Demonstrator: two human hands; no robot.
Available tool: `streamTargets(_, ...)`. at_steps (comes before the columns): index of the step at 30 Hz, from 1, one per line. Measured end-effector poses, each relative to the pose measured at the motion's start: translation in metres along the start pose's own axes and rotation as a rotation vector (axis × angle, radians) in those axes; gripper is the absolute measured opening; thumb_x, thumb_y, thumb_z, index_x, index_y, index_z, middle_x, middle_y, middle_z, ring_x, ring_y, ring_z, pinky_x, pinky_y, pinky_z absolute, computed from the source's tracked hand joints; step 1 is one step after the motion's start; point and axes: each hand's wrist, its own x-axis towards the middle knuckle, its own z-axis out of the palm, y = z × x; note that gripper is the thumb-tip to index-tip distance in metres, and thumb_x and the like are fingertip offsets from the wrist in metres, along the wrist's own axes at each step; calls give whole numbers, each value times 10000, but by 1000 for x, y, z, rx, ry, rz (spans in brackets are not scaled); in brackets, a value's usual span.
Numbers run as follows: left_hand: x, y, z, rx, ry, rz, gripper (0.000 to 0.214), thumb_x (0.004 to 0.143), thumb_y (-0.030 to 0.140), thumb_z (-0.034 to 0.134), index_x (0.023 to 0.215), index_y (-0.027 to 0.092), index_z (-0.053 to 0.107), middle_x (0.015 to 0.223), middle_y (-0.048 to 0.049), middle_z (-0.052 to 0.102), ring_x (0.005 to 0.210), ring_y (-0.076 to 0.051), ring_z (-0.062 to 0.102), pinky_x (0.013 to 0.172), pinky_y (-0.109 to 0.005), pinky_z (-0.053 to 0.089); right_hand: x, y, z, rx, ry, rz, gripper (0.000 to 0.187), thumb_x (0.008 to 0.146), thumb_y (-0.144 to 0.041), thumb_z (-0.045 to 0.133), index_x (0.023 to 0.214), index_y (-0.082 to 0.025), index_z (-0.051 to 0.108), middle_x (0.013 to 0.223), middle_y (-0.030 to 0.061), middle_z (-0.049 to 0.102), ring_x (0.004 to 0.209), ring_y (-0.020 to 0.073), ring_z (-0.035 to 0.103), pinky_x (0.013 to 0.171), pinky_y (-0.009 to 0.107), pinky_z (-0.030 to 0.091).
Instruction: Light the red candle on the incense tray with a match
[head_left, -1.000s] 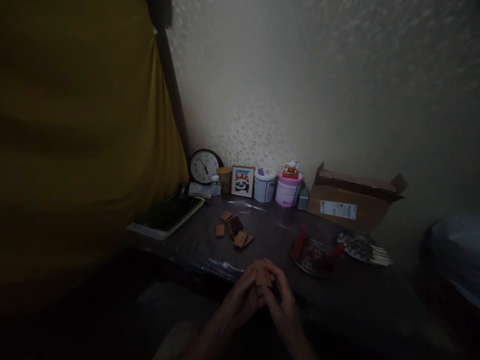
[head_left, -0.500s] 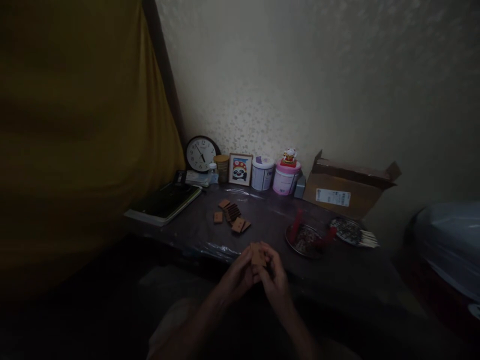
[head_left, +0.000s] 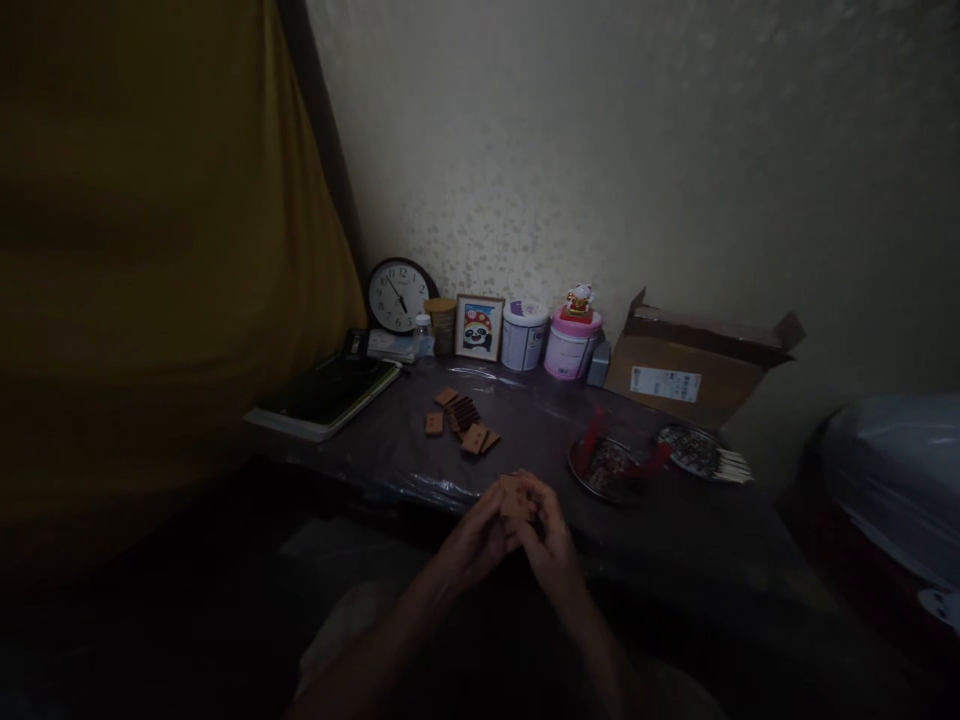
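In front of the table's near edge, my left hand and my right hand hold a small flat brown cardboard-like piece between them. Dark marks show on its face. The fingers of both hands are closed on its sides. Beyond my hands, several similar brown pieces lie on the dark plastic-covered table. Among them is a cluster of dark, striped-looking pieces; the dim light hides its details.
To the right stand a round metal tray with red objects, and a second dish beside pale sticks. Along the wall are a clock, a framed panda picture, tubs and an open carton. A book lies left.
The view has tilted down slightly, so the table's things sit a little higher or lower in frame. Both hands still hold the brown piece, with its face turned a little more toward me.
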Motion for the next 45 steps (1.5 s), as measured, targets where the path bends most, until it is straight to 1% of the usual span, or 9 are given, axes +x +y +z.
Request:
streamTargets(2,-1,3,-3,5,8,-12,279,874,297,467,1120,192,546,951,-60,690,876,-157,635,793,-280,441,3,-8,-9,102,-106,46,467,781,-264,593,1228,-249,458,1274,58,531,1166,217,507,957,361,424)
streamTargets(4,-2,5,-6,12,12,-54,285,869,305,472,1126,201,538,939,-56,690,843,-152,643,775,-283,452,8,-14,-19,152,-156,111,429,782,-288,600,1195,-244,495,1235,60,566,1141,218,528,938,358,434)
streamTargets(7,-4,7,-10,24,-3,-143,313,870,332,458,1133,181,532,865,-70,692,737,-146,653,671,-266,471,15,-14,-30,82,-72,182,275,769,-358,615,999,-208,616,1058,63,646,1035,225,576,906,351,434)
streamTargets(9,-5,7,-11,34,-18,-188,339,873,351,444,1148,170,524,840,-82,691,692,-144,650,622,-255,469,17,-9,-34,61,-25,213,248,748,-408,630,870,-192,646,916,48,661,922,216,601,833,330,459)
streamTargets(16,-7,4,-17,66,-60,-280,319,876,348,431,1108,164,550,882,-101,687,652,-145,650,571,-243,472,14,-7,-35,87,-57,256,232,699,-408,673,719,-180,636,660,-24,585,666,134,554,643,238,437)
streamTargets(28,-8,6,-18,68,-79,-318,356,879,327,413,1189,181,508,887,-112,685,642,-159,651,554,-249,465,19,3,-42,-29,18,187,297,703,-469,646,727,-174,630,697,12,624,663,155,574,637,267,468)
streamTargets(32,-8,9,-17,57,-70,-347,367,878,335,405,1175,155,523,869,-111,685,625,-147,642,560,-247,469,18,0,-42,-48,-8,182,296,698,-473,645,718,-179,628,686,5,619,661,154,573,626,263,468)
streamTargets(37,-6,13,-16,55,-59,-355,374,873,316,405,1189,148,514,867,-105,690,598,-125,629,554,-231,468,18,-1,-42,-121,-66,109,234,741,-425,618,779,-194,621,786,19,657,780,178,613,698,278,473)
streamTargets(45,-3,9,-22,103,-60,-371,345,851,281,428,1169,172,505,857,-123,699,590,-169,652,507,-244,465,16,5,-48,-458,-172,-66,153,840,-284,519,789,-214,646,807,11,644,789,162,612,731,266,450)
